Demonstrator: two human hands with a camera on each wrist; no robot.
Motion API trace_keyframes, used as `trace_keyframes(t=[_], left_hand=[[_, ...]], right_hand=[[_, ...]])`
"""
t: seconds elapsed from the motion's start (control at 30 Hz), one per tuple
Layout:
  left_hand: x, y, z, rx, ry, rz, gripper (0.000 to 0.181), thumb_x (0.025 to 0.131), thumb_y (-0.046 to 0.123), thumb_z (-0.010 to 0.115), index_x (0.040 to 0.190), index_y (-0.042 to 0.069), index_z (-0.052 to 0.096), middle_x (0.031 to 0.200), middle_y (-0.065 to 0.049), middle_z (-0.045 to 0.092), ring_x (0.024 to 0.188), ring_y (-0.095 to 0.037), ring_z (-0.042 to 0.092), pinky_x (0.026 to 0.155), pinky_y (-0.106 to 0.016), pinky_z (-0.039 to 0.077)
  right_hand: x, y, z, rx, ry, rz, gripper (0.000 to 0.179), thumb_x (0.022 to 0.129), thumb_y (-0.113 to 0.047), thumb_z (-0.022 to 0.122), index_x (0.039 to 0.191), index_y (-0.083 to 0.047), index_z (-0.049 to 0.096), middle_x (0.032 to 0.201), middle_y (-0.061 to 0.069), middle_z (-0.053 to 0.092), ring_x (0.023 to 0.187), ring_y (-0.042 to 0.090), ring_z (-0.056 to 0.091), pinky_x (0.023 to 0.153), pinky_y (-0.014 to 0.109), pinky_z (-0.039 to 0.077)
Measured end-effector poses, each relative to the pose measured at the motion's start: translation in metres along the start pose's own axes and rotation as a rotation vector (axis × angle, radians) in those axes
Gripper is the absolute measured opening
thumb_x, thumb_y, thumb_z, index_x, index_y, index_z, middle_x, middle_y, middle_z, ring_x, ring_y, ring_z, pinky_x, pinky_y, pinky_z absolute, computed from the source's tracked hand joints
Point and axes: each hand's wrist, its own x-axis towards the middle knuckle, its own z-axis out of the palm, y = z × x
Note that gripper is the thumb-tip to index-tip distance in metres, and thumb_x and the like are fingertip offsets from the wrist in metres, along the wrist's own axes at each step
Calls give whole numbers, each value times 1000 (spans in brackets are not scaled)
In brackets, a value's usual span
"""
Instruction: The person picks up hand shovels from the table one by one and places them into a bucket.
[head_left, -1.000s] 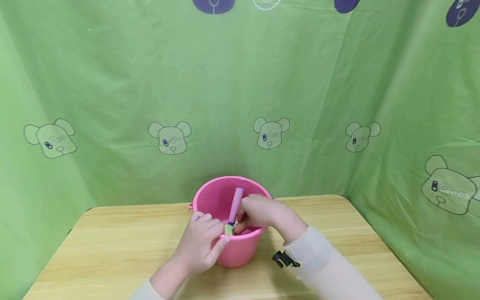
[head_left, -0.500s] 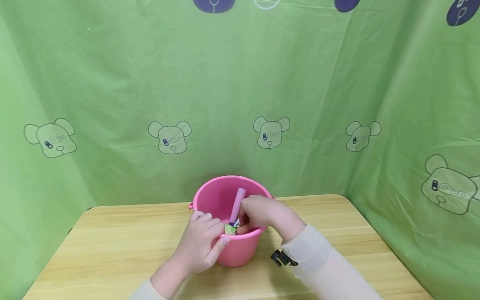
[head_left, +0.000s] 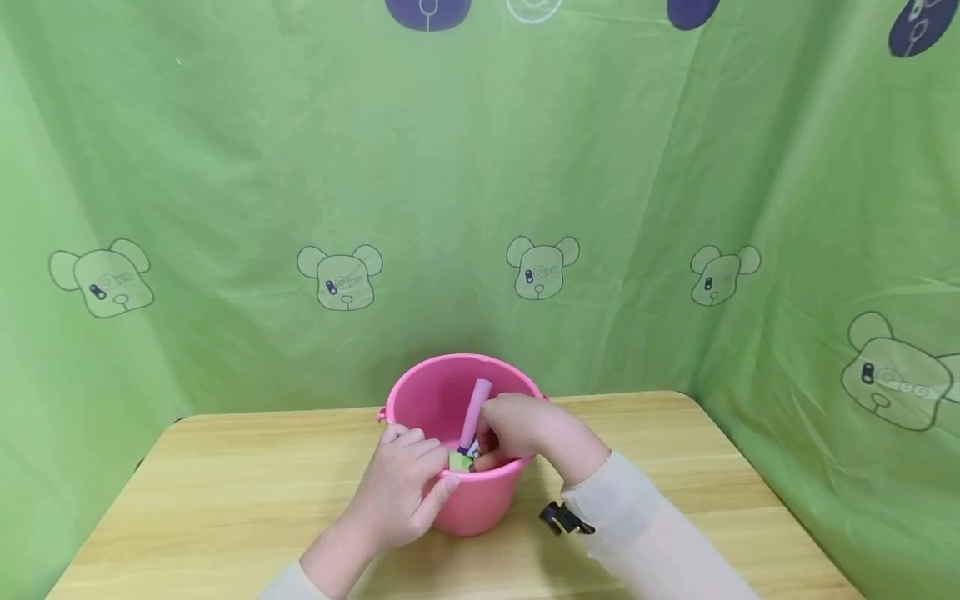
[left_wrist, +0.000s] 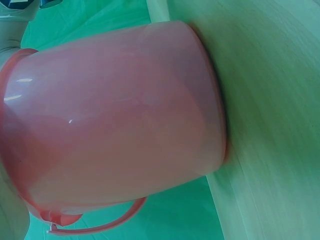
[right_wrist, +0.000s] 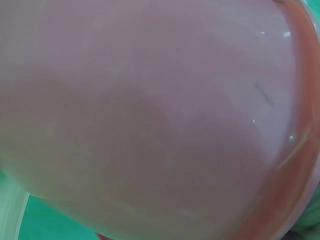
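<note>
A pink bucket [head_left: 472, 508] stands on the table. My left hand [head_left: 401, 479] grips its near left rim, fingers over the edge and thumb outside. My right hand [head_left: 517, 425] reaches inside over the right rim with bent fingers. Its fingertips are partly hidden, so I cannot tell whether they hold anything. Beside them a light purple rod [head_left: 475, 412] with a darker lower end leans in the bucket. A light green piece [head_left: 460, 461] lies between the two hands. Both wrist views are filled mostly by the bucket's outer wall [left_wrist: 115, 115].
The wooden table [head_left: 247, 492] meets a green curtain [head_left: 450, 167] with bear-head prints at the back and sides. The bucket's handle [left_wrist: 110, 225] hangs on its far side in the left wrist view. A black buckle [head_left: 566, 518] hangs below the right sleeve.
The purple rod has tipped slightly to the right. My right hand has shifted a little inside the bucket, and more of the green piece shows. The left hand has stayed on the rim.
</note>
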Motion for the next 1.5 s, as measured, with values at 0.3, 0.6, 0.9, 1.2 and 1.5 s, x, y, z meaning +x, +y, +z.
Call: trace_keyframes(t=[0.3, 0.6, 0.9, 1.2, 1.5], left_hand=[[0, 1, 0, 0, 0, -2, 26, 97, 32, 52, 74, 21, 51, 68, 11, 43, 66, -9, 36, 74, -32, 33], [0, 1, 0, -3, -1, -5, 25, 97, 32, 51, 74, 22, 51, 68, 12, 42, 66, -9, 36, 75, -32, 33], [0, 0, 0, 3, -8, -7, 28, 99, 34, 49, 75, 22, 52, 68, 11, 43, 67, -9, 38, 75, -33, 34], [-1, 0, 0, -4, -6, -11, 27, 99, 34, 49, 75, 22, 53, 69, 11, 45, 67, -9, 38, 76, -33, 34], [-1, 0, -1, 1, -4, -5, 28, 99, 34, 48, 75, 22, 53, 69, 12, 45, 66, -9, 38, 75, -33, 34]], right_hand=[[-2, 1, 0, 28, -1, -4, 22, 81, -27, 85, 68, -18, 70, 63, -7, 60, 62, 9, 54, 59, 25, 48], [-6, 2, -4, -16, 82, -6, 22, 83, -20, 83, 68, -18, 68, 62, -9, 57, 63, 10, 51, 62, 27, 47], [-16, 1, -11, -27, 158, -21, 22, 82, -2, 74, 67, -16, 66, 65, -7, 56, 64, 12, 52, 64, 29, 48], [-27, -4, -16, -39, 188, -18, 19, 85, -4, 75, 71, -15, 68, 68, -7, 57, 65, 12, 53, 66, 30, 48], [-44, -1, -11, -19, 257, -74, 23, 88, -9, 73, 69, -20, 65, 68, -15, 56, 63, 7, 52, 64, 27, 48]])
